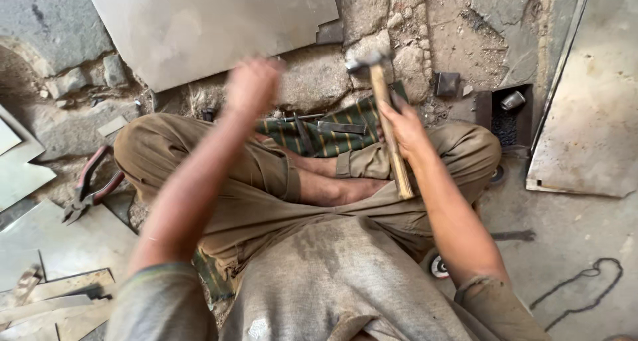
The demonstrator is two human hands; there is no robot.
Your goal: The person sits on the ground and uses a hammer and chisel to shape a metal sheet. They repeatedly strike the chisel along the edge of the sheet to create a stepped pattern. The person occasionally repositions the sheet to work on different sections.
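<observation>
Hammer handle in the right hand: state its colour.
Pale tan wood, on the hammer in the right hand; head view.

A rough metalworking workshop: cut metal sheets and red-handled snips lie on a stone floor.

We see a pale wooden-handled hammer with a grey head, a green cloth striped yellow and dark, khaki trousers, red-handled snips, and dull grey metal sheets.
</observation>
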